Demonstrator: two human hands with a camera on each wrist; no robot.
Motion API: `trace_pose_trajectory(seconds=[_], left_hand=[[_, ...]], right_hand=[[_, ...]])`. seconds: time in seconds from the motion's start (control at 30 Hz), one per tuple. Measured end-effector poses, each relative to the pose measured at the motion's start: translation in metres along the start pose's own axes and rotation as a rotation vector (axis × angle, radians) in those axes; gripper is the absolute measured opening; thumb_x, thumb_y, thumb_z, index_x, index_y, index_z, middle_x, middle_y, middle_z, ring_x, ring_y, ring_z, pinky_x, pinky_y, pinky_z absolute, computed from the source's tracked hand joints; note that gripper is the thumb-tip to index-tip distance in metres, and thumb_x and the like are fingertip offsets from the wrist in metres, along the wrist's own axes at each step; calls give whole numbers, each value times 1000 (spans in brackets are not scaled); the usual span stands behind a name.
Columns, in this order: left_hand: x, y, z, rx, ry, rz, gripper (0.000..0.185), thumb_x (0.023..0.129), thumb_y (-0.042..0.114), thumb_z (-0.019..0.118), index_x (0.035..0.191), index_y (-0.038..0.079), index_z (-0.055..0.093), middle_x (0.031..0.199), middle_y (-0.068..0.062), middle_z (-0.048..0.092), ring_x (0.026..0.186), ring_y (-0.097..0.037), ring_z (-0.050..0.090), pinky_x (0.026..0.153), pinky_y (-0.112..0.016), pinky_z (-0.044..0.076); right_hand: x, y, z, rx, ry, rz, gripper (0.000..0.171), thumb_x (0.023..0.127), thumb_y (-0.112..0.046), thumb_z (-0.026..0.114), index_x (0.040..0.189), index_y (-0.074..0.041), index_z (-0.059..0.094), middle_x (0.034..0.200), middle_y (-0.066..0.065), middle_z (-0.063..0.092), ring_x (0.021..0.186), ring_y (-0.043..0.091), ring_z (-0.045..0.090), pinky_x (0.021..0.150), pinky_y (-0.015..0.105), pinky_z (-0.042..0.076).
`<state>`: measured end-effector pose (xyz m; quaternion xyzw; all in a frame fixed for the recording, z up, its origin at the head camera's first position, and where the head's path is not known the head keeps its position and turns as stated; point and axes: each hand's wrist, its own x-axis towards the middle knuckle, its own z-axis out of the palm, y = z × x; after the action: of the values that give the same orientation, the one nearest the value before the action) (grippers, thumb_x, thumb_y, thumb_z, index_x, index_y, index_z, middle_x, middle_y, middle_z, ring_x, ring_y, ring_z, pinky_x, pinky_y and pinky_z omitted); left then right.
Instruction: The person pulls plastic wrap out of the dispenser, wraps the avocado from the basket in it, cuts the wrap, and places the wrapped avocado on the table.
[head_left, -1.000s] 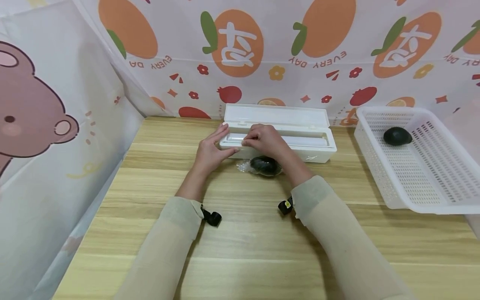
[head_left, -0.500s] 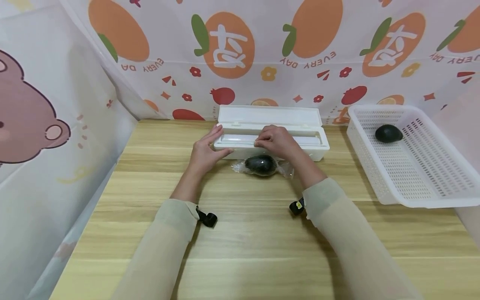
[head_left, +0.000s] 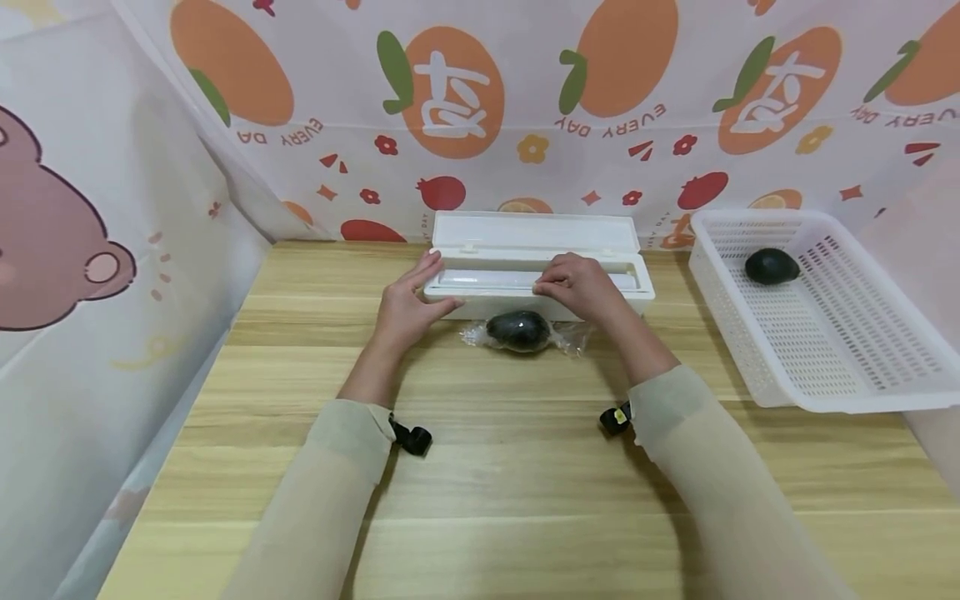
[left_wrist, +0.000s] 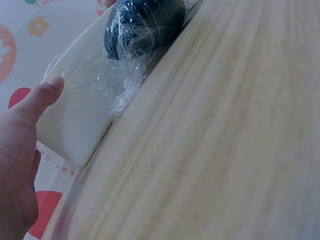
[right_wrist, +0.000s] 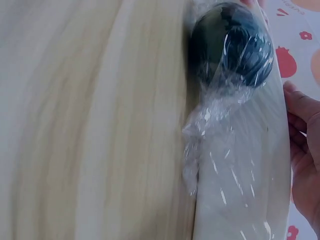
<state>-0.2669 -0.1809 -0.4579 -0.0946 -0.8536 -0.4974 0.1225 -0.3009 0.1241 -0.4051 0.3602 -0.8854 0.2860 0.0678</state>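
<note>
While the wrapped avocado sits on the table right against the front of the white wrap dispenser, the right hand has slid toward 3 o'clock along the box's open edge, fingers curled on it. Left hand is still flat on the 9 o'clock end. Basket holds another avocado.

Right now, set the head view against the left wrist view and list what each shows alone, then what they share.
Head only: the right hand on the open white dispenser box, the white basket holding a bare avocado, both sleeves. Left wrist only: the wrap's crinkles close up. Shared: the left hand at the box's end, the wrapped avocado, the wooden table.
</note>
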Motion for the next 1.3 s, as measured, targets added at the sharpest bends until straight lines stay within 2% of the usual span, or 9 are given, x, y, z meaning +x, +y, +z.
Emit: trace_pose_trajectory(seconds=[0.27,0.43,0.57,0.73,1.03,1.3], left_hand=[[0,-2,0,-9,3,12,78,72,42,86,140,19,55,150,17,43,142,3,30,117,-29,28],[-2,-1,-1,-6,3,15,78,73,42,85,141,19,54,151,15,42,143,0,30,117,-31,29],[-1,-1,-1,-2,7,21,78,73,40,86,140,18,54,151,13,44,143,-2,31,117,-32,30],[0,-2,0,3,6,18,79,72,41,86,141,20,54,150,14,44,143,-1,31,116,-32,31],[-3,-2,1,11,8,23,78,73,40,85,142,20,53,150,13,44,143,-1,31,116,-33,33],[-2,-1,0,10,2,23,78,74,40,85,142,21,52,151,14,44,143,-1,31,115,-33,34]], right_hand=[[-10,6,-6,-13,3,45,18,91,-24,71,95,-8,78,99,5,72,97,23,62,84,40,51],[-24,17,-12,-27,52,62,15,90,-21,72,93,-7,77,97,6,72,95,24,63,82,41,52],[-33,26,-16,-45,94,38,14,89,-19,73,92,-6,78,96,8,72,96,25,63,82,42,52],[-39,33,-21,-71,127,-6,13,88,-16,75,91,-4,78,96,10,73,98,27,64,88,43,51],[-51,42,-26,-103,171,-13,13,84,-13,77,91,-2,78,97,14,73,99,31,64,90,45,51],[-57,45,-32,-110,172,2,12,85,-12,77,92,-3,78,99,13,73,101,31,64,91,46,50]])
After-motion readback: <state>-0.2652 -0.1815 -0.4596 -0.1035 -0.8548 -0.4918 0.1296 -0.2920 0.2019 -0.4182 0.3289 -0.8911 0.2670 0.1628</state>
